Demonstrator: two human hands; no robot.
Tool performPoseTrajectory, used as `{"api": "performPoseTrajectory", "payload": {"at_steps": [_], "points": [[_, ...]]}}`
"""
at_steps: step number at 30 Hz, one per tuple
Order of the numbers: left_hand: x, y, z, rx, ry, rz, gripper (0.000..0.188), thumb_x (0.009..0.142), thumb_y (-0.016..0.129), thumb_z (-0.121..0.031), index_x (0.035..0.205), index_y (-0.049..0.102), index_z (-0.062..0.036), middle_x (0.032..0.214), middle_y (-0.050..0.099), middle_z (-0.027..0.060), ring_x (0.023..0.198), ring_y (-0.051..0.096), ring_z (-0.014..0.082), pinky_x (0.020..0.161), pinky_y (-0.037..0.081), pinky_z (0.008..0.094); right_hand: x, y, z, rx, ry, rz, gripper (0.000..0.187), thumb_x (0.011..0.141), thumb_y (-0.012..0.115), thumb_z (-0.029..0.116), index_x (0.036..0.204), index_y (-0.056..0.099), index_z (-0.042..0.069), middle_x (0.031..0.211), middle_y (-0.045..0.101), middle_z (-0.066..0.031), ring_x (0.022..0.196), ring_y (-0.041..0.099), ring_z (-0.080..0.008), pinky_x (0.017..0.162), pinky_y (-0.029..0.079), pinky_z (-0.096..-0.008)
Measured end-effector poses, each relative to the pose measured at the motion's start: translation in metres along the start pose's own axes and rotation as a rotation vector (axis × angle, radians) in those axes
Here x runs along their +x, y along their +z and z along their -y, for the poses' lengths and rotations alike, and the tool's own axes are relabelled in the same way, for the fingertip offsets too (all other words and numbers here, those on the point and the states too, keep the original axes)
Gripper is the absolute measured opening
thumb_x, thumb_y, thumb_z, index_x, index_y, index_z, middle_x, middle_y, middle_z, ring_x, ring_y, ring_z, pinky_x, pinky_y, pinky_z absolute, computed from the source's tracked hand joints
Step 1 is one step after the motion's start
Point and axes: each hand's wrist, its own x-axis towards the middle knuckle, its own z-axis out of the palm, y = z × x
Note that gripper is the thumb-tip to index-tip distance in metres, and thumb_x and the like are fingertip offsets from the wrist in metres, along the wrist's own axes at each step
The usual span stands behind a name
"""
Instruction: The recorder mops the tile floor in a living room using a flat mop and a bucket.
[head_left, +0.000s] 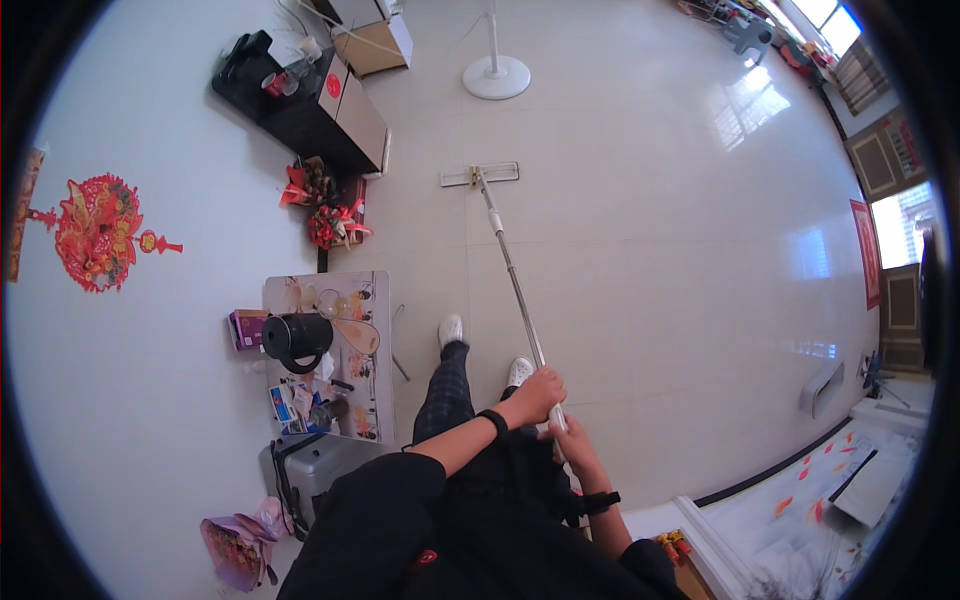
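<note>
A flat mop with a long metal pole [517, 285] slants away from me across the pale tiled floor. Its wide rectangular head [504, 172] lies flat on the tiles ahead. My left hand [538, 394] is wrapped round the upper part of the pole. Closer to my body, my right hand [577, 446] grips the pole near its top end. Black bands circle both wrists. Below my arms, my feet in white shoes [451, 329] stand on the floor, one ahead of the other.
On the left, a small patterned table [375, 400] carries a black kettle [297, 337] and several small things. Beyond it are red wrapped flowers [328, 226] and a dark cabinet [312, 118]. A white round stand base [496, 77] is far ahead. A grey stool [754, 38] stands far right.
</note>
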Motion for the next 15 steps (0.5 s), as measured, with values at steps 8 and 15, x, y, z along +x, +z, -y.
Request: {"api": "performPoseTrajectory", "payload": {"at_steps": [8,15], "points": [[0.057,-0.026,0.057,-0.334,0.383,0.188,0.008,0.061,0.055,-0.010,0.066,0.049,-0.0094,0.069,0.052,0.0065,0.072,0.053,0.0256,0.065,0.041,0.0369,-0.039,-0.015,0.061,-0.384,-0.056,-0.179,0.023,0.086,0.047,0.022,0.096,0.049,0.002,0.062,0.046,-0.0006,0.054,0.043,-0.0082,0.049,0.037,-0.0241],[0.147,-0.104,0.139,-0.194,0.118,0.430,0.010,0.060,0.060,-0.018,0.065,0.060,-0.0093,0.063,0.058,0.0121,0.065,0.058,0.0312,0.058,0.047,0.0399,-0.047,-0.013,0.190,-0.824,0.226,-0.664,0.034,0.067,0.069,0.030,0.066,0.059,-0.002,0.049,0.051,-0.0060,0.048,0.048,-0.0128,0.047,0.039,-0.0283]]}}
